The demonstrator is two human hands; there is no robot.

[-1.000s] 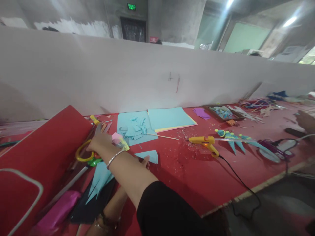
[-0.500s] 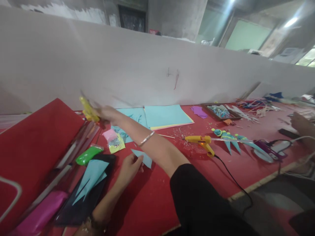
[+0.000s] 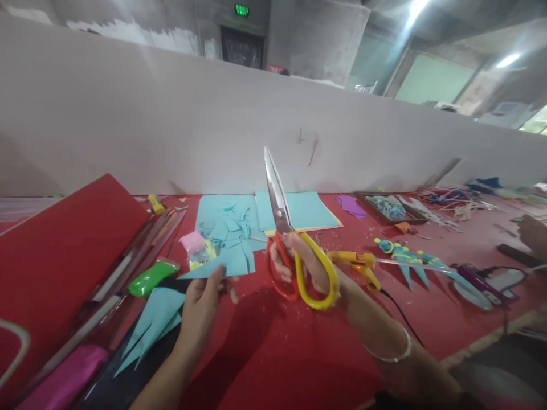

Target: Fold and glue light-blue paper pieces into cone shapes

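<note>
A pointed piece of light blue paper (image 3: 234, 261) is pinched between the thumb and fingers of my left hand (image 3: 204, 304), held above the red tabletop. My right hand (image 3: 311, 263) grips scissors (image 3: 281, 213) with one red and one yellow handle loop. Their blades point up and away from me and lie nearly closed, apart from the paper. Cut blue paper spikes (image 3: 151, 322) rest on a dark pad left of my left hand. Behind the held piece, blue paper scraps (image 3: 231, 228) lie on a blue sheet.
A yellow glue gun (image 3: 352, 260) lies right of my right hand, its cord trailing forward. Beyond it are blue paper figures (image 3: 404, 256), a purple tool (image 3: 474, 280) and a scrap tray (image 3: 391, 210). A red board (image 3: 72, 256) stands left. Another person's hand (image 3: 530, 233) shows far right.
My right arm, which was stretched across to the far left with a blurred yellow-handled thing, has come back to the middle holding the scissors. My left hand has lifted and turned the paper.
</note>
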